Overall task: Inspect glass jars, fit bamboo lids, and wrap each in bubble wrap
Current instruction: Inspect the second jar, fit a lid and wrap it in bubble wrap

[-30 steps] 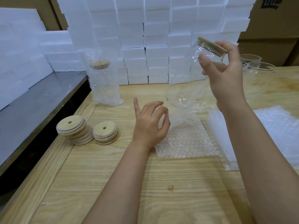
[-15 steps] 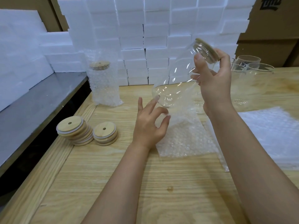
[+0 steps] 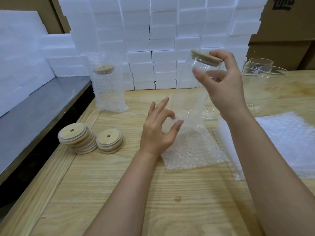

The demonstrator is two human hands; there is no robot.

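From the head camera: right hand (image 3: 225,86) curled round the top of the clear glass jar (image 3: 187,99), thumb just below its round bamboo lid (image 3: 205,57); swung from steeply tilted to nearly upright, base now low over the clear bubble-wrap sheet (image 3: 192,150) on the pale wooden table (image 3: 153,193); left hand (image 3: 156,132) half-curled, fingers spread beside that base; hold on the wrap impossible to tell.

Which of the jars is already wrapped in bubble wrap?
The lidded jar standing at back left. The tilted jar in the right hand and the open jars at back right show bare glass.
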